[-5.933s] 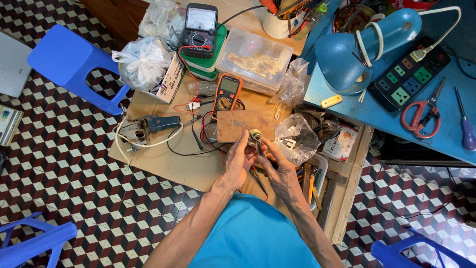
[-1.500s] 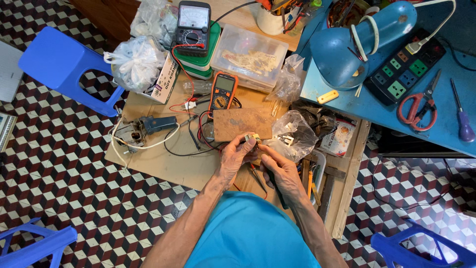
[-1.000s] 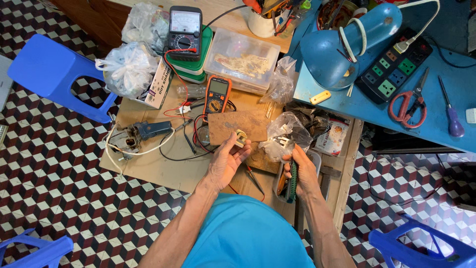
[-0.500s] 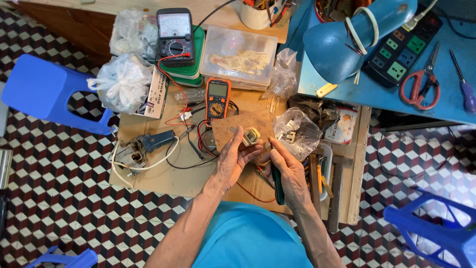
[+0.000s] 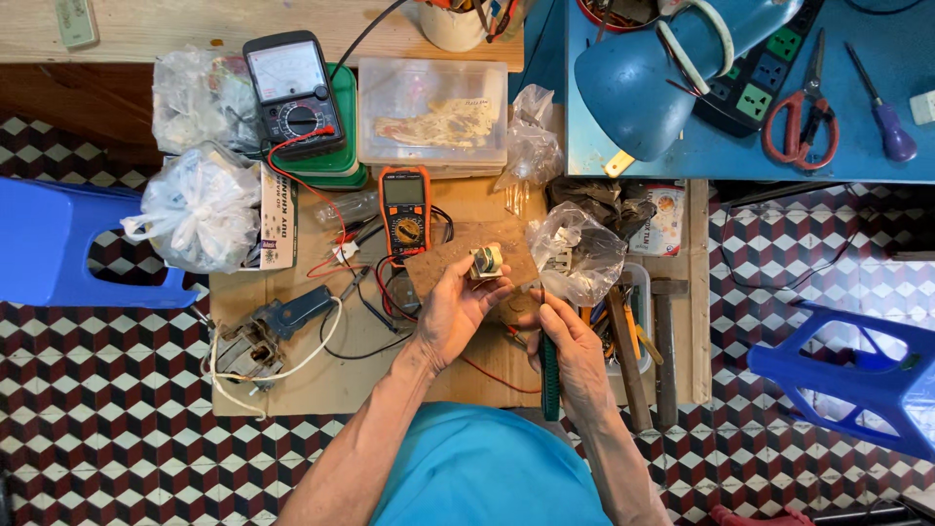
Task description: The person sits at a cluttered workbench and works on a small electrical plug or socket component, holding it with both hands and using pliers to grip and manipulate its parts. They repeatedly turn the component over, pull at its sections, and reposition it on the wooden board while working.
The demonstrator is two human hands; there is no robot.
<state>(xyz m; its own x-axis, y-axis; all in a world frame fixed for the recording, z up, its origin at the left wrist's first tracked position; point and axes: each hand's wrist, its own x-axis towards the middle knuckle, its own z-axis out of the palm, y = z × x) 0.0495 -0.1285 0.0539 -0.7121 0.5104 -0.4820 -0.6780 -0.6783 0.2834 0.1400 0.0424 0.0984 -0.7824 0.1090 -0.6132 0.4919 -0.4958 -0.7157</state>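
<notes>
Both hands work close together over the low wooden bench (image 5: 292, 375). Left hand (image 5: 456, 314) is curled, its fingertips pinching a small pale, coil-like component (image 5: 485, 261) held up just above a brown board (image 5: 458, 265). Right hand (image 5: 573, 343) is closed around a green-handled tool (image 5: 550, 382) — its handle points back toward the person, its tip is hidden behind the fingers. Around them, largest first: a blue stool (image 5: 58, 248) at the left, a blue lamp shade (image 5: 648, 83) on the blue table, a clear plastic box (image 5: 433, 115), a tied white bag (image 5: 200, 209), a crumpled clear bag (image 5: 577, 255) just beside the right hand, a black analog meter (image 5: 290, 90) — and an orange multimeter (image 5: 405, 209) near the board.
</notes>
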